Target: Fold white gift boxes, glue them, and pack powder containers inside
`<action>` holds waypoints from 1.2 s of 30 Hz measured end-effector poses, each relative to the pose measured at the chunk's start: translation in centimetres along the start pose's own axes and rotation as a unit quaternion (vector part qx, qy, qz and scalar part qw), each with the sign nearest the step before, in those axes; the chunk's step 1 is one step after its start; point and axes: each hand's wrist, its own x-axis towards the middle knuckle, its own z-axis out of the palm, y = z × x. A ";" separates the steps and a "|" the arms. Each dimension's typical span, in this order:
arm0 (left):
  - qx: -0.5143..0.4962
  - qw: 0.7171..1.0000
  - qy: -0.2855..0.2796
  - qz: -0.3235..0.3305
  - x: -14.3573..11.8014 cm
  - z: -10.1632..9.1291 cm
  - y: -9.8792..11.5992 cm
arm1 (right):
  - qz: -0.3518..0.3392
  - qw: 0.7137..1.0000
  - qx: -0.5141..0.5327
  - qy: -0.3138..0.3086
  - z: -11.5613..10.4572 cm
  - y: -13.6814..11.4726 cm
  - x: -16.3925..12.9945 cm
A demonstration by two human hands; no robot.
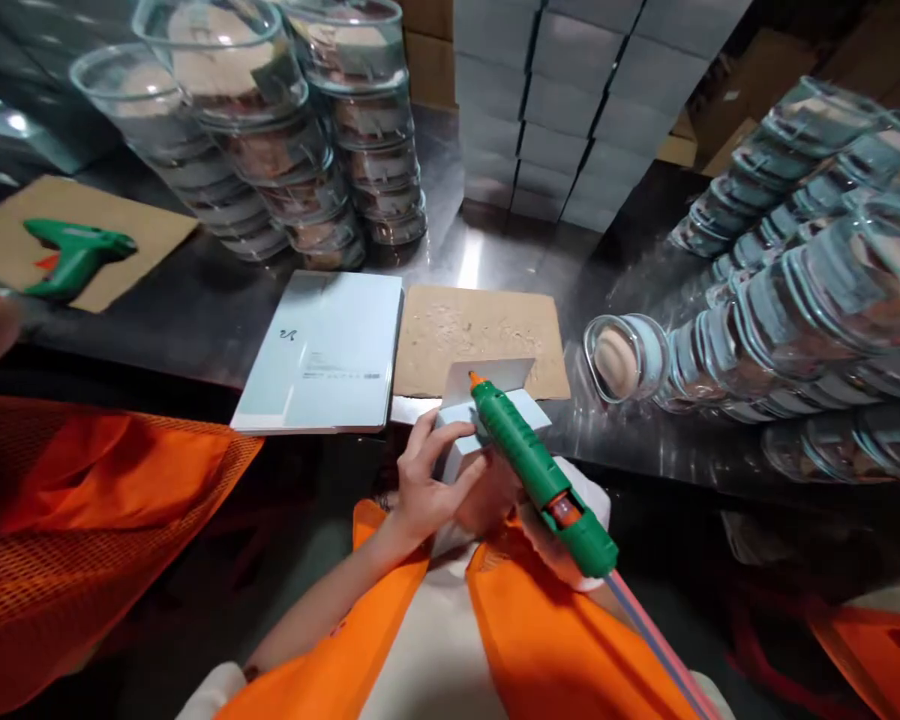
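My left hand [427, 478] grips a small pale blue-grey box [461, 440] at the near edge of the steel table, its flap [495, 373] raised. My right hand [495, 500], mostly hidden behind the box and tool, holds a green hot glue gun [540, 470]. The gun's orange nozzle [475, 380] touches the inner side of the open flap. A pink-and-blue cord [652, 640] trails from the gun toward me.
A glue-stained cardboard mat [480, 335] lies behind the box, a stack of flat grey box blanks [322, 350] to its left. Clear round containers are stacked at left [285, 150] and right [795, 270]. Assembled grey boxes [570, 100] stand behind. A second glue gun [75, 255] rests far left near another person's orange vest [82, 520].
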 end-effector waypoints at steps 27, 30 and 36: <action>-0.049 0.997 0.014 -0.050 -0.8 -2.0 -2.0 | 0.313 0.926 0.199 0.072 -0.5 6.7 3.9; -0.077 0.996 0.013 -0.045 -0.7 -2.4 -2.2 | 0.390 0.903 0.180 0.003 -0.6 8.2 7.0; -0.117 0.991 0.026 -0.064 -0.6 -2.7 -2.0 | 0.416 0.909 -0.018 -0.012 -3.6 9.7 9.4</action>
